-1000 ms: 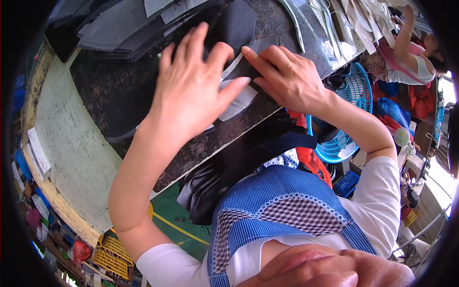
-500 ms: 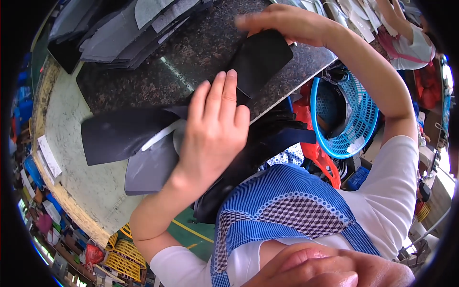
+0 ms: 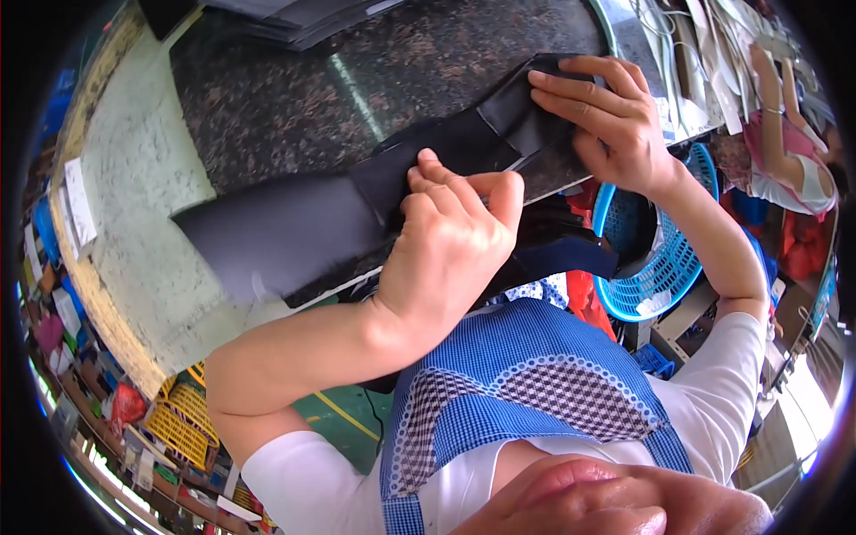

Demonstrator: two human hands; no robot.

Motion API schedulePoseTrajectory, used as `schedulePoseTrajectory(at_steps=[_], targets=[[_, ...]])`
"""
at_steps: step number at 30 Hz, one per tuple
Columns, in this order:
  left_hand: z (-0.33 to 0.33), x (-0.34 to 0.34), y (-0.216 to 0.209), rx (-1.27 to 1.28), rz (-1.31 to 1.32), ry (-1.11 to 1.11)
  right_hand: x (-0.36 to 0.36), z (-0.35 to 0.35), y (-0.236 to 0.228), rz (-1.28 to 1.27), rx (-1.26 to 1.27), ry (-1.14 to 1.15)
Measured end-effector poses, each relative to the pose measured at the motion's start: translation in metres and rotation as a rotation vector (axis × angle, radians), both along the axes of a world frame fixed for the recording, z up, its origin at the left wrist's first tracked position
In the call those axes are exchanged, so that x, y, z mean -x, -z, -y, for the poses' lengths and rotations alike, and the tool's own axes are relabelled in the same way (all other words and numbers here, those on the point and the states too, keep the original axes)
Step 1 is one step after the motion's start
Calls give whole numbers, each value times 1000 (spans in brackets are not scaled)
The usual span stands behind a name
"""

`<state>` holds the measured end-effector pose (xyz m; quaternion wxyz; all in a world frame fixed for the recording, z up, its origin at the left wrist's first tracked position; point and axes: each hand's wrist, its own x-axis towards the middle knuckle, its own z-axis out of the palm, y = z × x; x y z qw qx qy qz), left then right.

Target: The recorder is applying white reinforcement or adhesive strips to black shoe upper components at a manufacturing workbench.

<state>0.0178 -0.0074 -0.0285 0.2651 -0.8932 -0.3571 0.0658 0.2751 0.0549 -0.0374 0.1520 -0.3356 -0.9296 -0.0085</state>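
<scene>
A long strip of black leather-like pieces (image 3: 285,223) lies along the near edge of the dark speckled slab (image 3: 267,116), with seams or overlaps across its middle. My left hand (image 3: 455,232) is closed at the strip's middle, its bent fingertips on the material by an overlap. At the far right end, my right hand (image 3: 606,116) grips the strip, fingers over its top edge and thumb low beside it. That end is creased under the fingers. The strip's left end spreads wide and smooth over the pale tabletop (image 3: 143,169).
Dark grey cut pieces (image 3: 303,22) are stacked at the slab's far side. A blue plastic basket (image 3: 669,267) hangs or stands off the right edge, beside red plastic (image 3: 588,303). Dark material (image 3: 553,250) lies between table and apron. Another person (image 3: 789,152) works at far right.
The black pieces now stretch out as one long strip. My right hand has come nearer and right, onto its end; my left hand has moved right and its fingers have curled in.
</scene>
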Motion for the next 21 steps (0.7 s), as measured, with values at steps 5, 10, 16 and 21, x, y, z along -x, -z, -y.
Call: schedulePoseTrajectory(at_steps=[5, 10, 16, 21], targets=[[-37, 23, -22, 369, 294, -70, 58, -5, 15, -376, 363, -255], [-73, 111, -25, 803, 740, -14, 49, -17, 5, -444, 726, -122], [-47, 115, -13, 495, 599, 144, 97, -8, -11, -204, 430, -323], [-49, 139, -8, 730, 784, -140, 115, -8, -24, -120, 538, -113]])
